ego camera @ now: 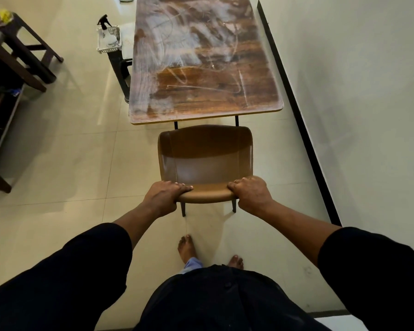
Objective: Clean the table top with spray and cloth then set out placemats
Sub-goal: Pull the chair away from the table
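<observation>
Brown chair (204, 161), backrest gripped by both hands' curled fingers (183, 187); shoved toward twelve o'clock, it could knock the smeared tabletop (201, 68).

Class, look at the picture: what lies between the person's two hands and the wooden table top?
In the head view, only the brown chair lies there: left hand and right hand grip its backrest, and its seat reaches the table top.

Pale glossy floor tiles (65, 151) reflect soft light beside a plain off-white wall (368, 80) edged with a black skirting strip (296, 111). A brown padded chair (204, 161) stands mid-floor; dark wooden furniture (17, 56) lines the left side.
</observation>
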Action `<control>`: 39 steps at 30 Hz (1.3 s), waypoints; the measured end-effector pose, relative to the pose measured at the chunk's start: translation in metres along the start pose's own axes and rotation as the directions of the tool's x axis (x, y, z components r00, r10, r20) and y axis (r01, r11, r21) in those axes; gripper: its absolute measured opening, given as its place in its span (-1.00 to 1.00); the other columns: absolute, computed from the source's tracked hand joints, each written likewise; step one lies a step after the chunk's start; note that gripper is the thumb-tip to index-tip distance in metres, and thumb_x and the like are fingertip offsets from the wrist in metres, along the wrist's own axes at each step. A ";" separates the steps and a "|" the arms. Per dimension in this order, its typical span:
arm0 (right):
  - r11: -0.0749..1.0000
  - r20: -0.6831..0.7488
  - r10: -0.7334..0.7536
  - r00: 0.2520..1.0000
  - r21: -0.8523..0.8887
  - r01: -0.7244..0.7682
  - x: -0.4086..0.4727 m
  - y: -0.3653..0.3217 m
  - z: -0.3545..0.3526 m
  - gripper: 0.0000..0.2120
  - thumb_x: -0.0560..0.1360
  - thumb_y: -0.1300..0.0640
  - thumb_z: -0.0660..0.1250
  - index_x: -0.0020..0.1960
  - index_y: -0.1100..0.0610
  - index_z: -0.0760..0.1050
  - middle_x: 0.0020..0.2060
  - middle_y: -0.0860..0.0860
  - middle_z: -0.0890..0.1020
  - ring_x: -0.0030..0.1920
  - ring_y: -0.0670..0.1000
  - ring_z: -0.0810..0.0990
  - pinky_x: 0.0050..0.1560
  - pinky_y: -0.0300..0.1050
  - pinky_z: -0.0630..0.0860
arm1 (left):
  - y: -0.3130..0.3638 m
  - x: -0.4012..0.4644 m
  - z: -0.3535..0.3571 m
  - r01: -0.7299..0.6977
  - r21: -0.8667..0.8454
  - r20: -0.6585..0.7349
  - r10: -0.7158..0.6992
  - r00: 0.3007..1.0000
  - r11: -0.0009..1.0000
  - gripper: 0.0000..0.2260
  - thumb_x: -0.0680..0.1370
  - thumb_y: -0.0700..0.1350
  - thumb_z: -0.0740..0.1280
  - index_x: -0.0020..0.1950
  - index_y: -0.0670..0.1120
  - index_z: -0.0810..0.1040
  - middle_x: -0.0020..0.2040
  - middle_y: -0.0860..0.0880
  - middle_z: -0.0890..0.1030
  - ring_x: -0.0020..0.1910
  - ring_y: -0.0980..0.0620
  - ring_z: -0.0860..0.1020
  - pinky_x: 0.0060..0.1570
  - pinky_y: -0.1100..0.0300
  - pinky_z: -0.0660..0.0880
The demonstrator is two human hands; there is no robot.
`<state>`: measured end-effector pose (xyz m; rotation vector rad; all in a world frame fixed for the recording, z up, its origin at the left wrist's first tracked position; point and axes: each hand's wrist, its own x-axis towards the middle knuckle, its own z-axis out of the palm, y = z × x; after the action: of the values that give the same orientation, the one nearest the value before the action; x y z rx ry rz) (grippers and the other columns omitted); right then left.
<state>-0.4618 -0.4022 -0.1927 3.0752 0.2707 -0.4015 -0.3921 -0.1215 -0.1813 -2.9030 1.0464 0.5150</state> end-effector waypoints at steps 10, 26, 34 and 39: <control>0.995 0.097 -0.013 0.995 0.101 0.003 0.007 0.005 -0.009 -0.74 0.43 0.18 0.40 0.08 -0.07 0.58 -0.09 -0.08 0.68 -0.07 0.05 0.64 -0.02 -0.05 0.57 | -0.005 0.015 -0.005 -0.013 -0.039 0.172 0.020 0.985 0.999 -0.35 0.58 0.00 0.49 0.65 0.15 0.36 0.51 0.05 0.55 0.42 -0.06 0.52 0.29 0.03 0.52; 0.492 0.147 0.278 0.949 0.827 -0.272 -0.014 0.038 -0.088 -0.68 0.61 -0.04 0.42 0.34 -0.04 0.60 0.18 -0.03 0.69 0.18 -0.03 0.67 0.16 -0.04 0.65 | 0.022 0.065 -0.093 -0.156 -0.657 0.022 0.226 0.974 0.737 -0.75 0.70 -0.03 0.37 0.38 0.07 0.64 0.27 0.08 0.69 0.21 0.18 0.63 0.19 0.14 0.61; 0.199 0.087 0.457 0.885 0.960 -0.197 -0.041 0.101 -0.082 -0.79 0.65 0.08 0.37 0.24 0.07 0.66 0.03 -0.04 0.74 0.02 -0.09 0.73 0.06 -0.15 0.65 | 0.093 0.112 -0.107 -0.191 -0.715 -0.109 0.163 0.981 0.673 -0.79 0.70 -0.04 0.37 0.33 0.09 0.68 0.22 0.15 0.69 0.21 0.21 0.63 0.18 0.17 0.63; 0.117 0.100 0.466 0.879 0.978 -0.173 -0.067 0.178 -0.077 -0.82 0.66 0.11 0.35 0.21 0.09 0.67 -0.03 -0.01 0.76 -0.01 -0.06 0.75 -0.03 -0.22 0.59 | 0.157 0.143 -0.109 -0.149 -0.737 -0.159 0.046 0.986 0.659 -0.80 0.70 -0.03 0.37 0.31 0.12 0.68 0.21 0.20 0.69 0.21 0.20 0.63 0.19 0.14 0.63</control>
<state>-0.4747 -0.5852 -0.1002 4.2240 -1.2533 -0.1738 -0.3542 -0.3452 -0.1069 -3.6402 1.2457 0.9921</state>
